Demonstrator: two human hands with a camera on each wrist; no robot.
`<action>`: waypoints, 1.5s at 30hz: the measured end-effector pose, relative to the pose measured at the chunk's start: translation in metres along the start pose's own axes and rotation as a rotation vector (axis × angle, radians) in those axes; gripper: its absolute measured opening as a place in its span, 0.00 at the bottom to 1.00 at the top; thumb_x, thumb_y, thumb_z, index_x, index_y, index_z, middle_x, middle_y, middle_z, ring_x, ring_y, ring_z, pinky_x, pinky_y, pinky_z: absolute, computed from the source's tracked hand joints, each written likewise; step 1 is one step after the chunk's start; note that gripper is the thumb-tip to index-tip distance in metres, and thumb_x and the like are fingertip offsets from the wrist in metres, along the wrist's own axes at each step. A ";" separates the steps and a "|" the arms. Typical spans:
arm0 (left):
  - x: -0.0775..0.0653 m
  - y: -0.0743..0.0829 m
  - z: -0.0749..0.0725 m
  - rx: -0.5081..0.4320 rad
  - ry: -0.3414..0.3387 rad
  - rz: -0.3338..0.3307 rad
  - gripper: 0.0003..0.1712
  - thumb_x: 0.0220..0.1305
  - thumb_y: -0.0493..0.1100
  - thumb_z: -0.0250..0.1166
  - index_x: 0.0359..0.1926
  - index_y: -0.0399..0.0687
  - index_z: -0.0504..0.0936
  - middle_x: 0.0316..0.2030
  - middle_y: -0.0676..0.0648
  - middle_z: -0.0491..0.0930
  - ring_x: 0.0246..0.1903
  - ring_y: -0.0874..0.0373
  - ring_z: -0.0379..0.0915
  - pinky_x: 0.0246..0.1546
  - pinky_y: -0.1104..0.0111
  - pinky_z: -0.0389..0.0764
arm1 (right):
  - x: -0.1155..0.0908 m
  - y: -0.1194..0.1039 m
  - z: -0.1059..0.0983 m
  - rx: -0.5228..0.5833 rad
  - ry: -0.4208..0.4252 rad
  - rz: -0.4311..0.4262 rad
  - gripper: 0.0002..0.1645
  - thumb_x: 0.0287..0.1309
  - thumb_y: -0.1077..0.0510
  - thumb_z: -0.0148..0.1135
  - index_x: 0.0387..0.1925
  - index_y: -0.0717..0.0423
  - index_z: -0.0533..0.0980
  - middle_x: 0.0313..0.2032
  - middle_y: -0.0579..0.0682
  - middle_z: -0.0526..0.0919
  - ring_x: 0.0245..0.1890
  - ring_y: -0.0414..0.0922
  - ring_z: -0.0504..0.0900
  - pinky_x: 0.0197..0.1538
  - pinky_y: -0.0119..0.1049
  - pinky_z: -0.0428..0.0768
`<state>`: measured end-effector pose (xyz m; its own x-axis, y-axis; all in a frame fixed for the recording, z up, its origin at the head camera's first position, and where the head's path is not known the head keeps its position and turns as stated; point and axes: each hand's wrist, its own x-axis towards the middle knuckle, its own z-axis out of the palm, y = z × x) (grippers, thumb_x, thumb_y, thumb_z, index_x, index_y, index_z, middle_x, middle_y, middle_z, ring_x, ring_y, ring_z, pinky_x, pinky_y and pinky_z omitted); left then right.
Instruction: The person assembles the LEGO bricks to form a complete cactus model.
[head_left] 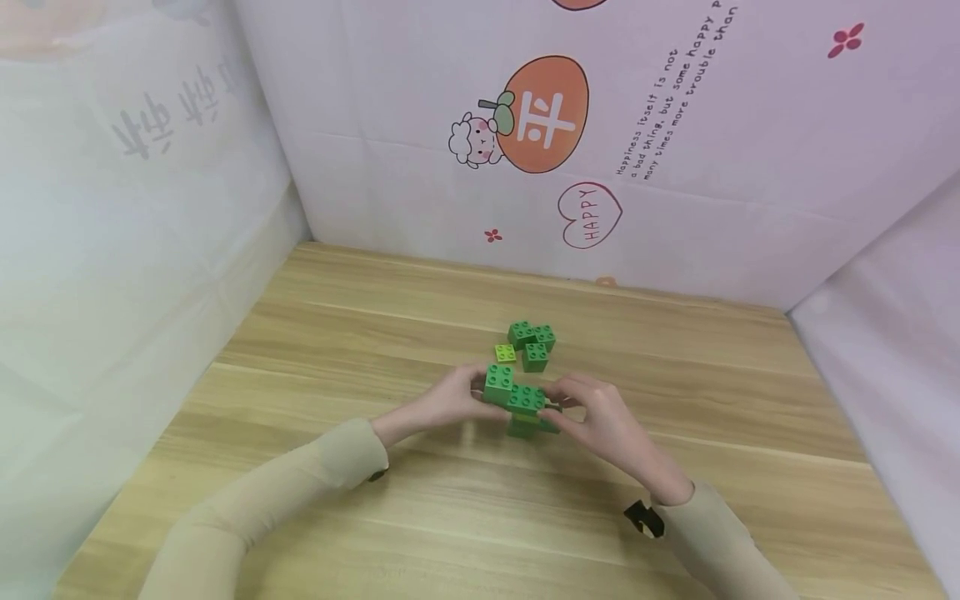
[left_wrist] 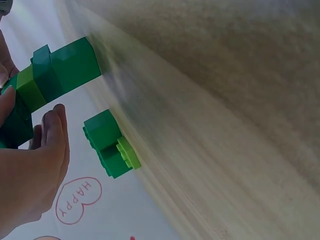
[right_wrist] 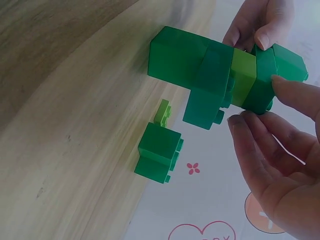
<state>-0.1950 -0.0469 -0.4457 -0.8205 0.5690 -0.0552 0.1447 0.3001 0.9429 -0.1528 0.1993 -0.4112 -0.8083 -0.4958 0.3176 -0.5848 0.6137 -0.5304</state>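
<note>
A stack of toy building bricks stands upright on the table between both hands. Its green bricks sit below and above a lime-green brick; one upper brick juts out to the left. My left hand holds that upper brick between thumb and fingers, with part of the fingers hidden behind it. From the other side my right hand pinches the upper green layer; its thumb and fingertips lie at the brick's edges in the right wrist view.
Behind the stack lie several loose green bricks close together, with a thin lime-green brick beside them. The wooden table meets a printed white cloth wall at the back, and cloth hangs on both sides.
</note>
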 end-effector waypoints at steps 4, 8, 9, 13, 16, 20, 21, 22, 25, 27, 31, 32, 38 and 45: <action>0.000 -0.001 0.001 -0.022 -0.002 0.007 0.30 0.52 0.42 0.77 0.57 0.46 0.78 0.53 0.46 0.84 0.53 0.53 0.82 0.59 0.65 0.82 | 0.000 0.001 0.000 -0.001 -0.004 0.004 0.15 0.53 0.61 0.73 0.43 0.57 0.83 0.40 0.49 0.87 0.39 0.41 0.87 0.43 0.36 0.89; 0.000 -0.003 0.005 -0.010 -0.020 0.050 0.32 0.52 0.41 0.76 0.59 0.47 0.78 0.56 0.46 0.83 0.57 0.52 0.79 0.61 0.64 0.80 | -0.001 0.002 0.000 -0.006 -0.006 0.008 0.15 0.53 0.60 0.73 0.44 0.57 0.83 0.41 0.50 0.87 0.39 0.42 0.87 0.44 0.35 0.89; 0.000 -0.004 0.006 -0.002 -0.021 0.060 0.32 0.52 0.41 0.76 0.59 0.47 0.77 0.56 0.47 0.83 0.58 0.52 0.79 0.61 0.63 0.80 | -0.001 0.002 0.000 -0.006 -0.007 0.008 0.15 0.54 0.60 0.73 0.44 0.57 0.83 0.41 0.50 0.87 0.39 0.42 0.87 0.44 0.35 0.89; 0.001 -0.006 0.009 0.018 0.002 0.067 0.32 0.52 0.42 0.76 0.59 0.49 0.78 0.56 0.48 0.83 0.57 0.53 0.79 0.64 0.60 0.77 | -0.001 0.001 0.001 -0.004 -0.008 0.006 0.15 0.54 0.60 0.73 0.44 0.57 0.83 0.41 0.50 0.87 0.39 0.42 0.87 0.44 0.34 0.89; 0.002 -0.006 0.011 0.024 0.028 0.068 0.31 0.51 0.43 0.77 0.58 0.49 0.79 0.55 0.48 0.84 0.56 0.54 0.80 0.65 0.59 0.76 | -0.001 0.001 0.001 -0.003 -0.007 0.003 0.15 0.54 0.60 0.73 0.44 0.58 0.83 0.41 0.50 0.87 0.39 0.42 0.87 0.44 0.33 0.89; 0.003 -0.007 0.013 0.020 0.041 0.072 0.30 0.51 0.43 0.77 0.57 0.47 0.79 0.54 0.47 0.85 0.54 0.55 0.81 0.63 0.60 0.78 | 0.000 0.001 0.000 0.004 -0.009 -0.002 0.15 0.54 0.61 0.73 0.44 0.58 0.82 0.41 0.51 0.87 0.39 0.42 0.87 0.44 0.33 0.89; 0.003 -0.007 0.014 0.018 0.042 0.070 0.30 0.51 0.42 0.77 0.56 0.47 0.79 0.53 0.46 0.85 0.53 0.55 0.81 0.63 0.61 0.78 | 0.000 0.000 0.000 0.005 -0.008 -0.005 0.15 0.54 0.61 0.73 0.44 0.58 0.82 0.41 0.51 0.87 0.39 0.42 0.87 0.44 0.33 0.89; 0.003 -0.007 0.014 0.017 0.045 0.067 0.29 0.51 0.43 0.77 0.56 0.47 0.80 0.53 0.46 0.85 0.53 0.55 0.81 0.62 0.61 0.78 | 0.000 0.000 0.000 0.005 -0.008 -0.008 0.15 0.54 0.61 0.73 0.44 0.58 0.82 0.41 0.51 0.87 0.39 0.42 0.87 0.44 0.33 0.89; 0.002 -0.006 0.014 0.016 0.050 0.056 0.28 0.52 0.43 0.77 0.55 0.47 0.80 0.52 0.47 0.85 0.52 0.56 0.82 0.62 0.62 0.79 | -0.001 0.000 0.000 0.005 -0.007 -0.013 0.16 0.54 0.60 0.73 0.45 0.58 0.82 0.42 0.50 0.87 0.40 0.42 0.87 0.45 0.34 0.89; 0.002 -0.006 0.014 0.014 0.051 0.054 0.27 0.52 0.43 0.77 0.55 0.48 0.81 0.52 0.47 0.86 0.52 0.56 0.82 0.62 0.61 0.79 | -0.001 0.001 0.000 0.000 -0.005 -0.017 0.15 0.54 0.60 0.73 0.45 0.58 0.82 0.42 0.50 0.87 0.40 0.43 0.87 0.45 0.35 0.89; 0.001 -0.006 0.013 0.010 0.045 0.058 0.27 0.52 0.42 0.76 0.55 0.47 0.81 0.52 0.47 0.86 0.52 0.55 0.82 0.62 0.61 0.79 | -0.002 0.002 -0.002 -0.007 0.014 -0.034 0.15 0.54 0.60 0.72 0.44 0.59 0.82 0.42 0.54 0.87 0.40 0.46 0.87 0.44 0.38 0.89; 0.001 -0.006 0.012 0.009 0.044 0.058 0.28 0.52 0.42 0.76 0.55 0.47 0.81 0.52 0.47 0.86 0.52 0.56 0.82 0.61 0.62 0.79 | -0.002 0.002 -0.003 -0.010 0.023 -0.041 0.15 0.54 0.60 0.72 0.44 0.60 0.82 0.42 0.55 0.87 0.40 0.47 0.87 0.44 0.39 0.89; -0.004 -0.008 0.007 -0.006 0.041 0.051 0.28 0.54 0.42 0.76 0.56 0.48 0.80 0.52 0.47 0.85 0.53 0.56 0.82 0.61 0.64 0.79 | 0.001 0.007 -0.006 -0.013 0.065 -0.063 0.15 0.53 0.62 0.72 0.44 0.61 0.82 0.41 0.57 0.87 0.39 0.48 0.87 0.42 0.41 0.89; -0.008 -0.007 0.002 -0.008 0.050 0.020 0.27 0.54 0.44 0.76 0.55 0.48 0.81 0.52 0.47 0.86 0.52 0.56 0.82 0.62 0.62 0.79 | 0.004 0.015 -0.007 0.022 0.035 0.004 0.14 0.55 0.64 0.70 0.45 0.61 0.82 0.42 0.56 0.87 0.39 0.48 0.88 0.42 0.43 0.89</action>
<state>-0.1888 -0.0522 -0.4527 -0.8441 0.5357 -0.0203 0.1567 0.2828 0.9463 -0.1651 0.2110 -0.4122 -0.8126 -0.4714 0.3429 -0.5806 0.6020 -0.5483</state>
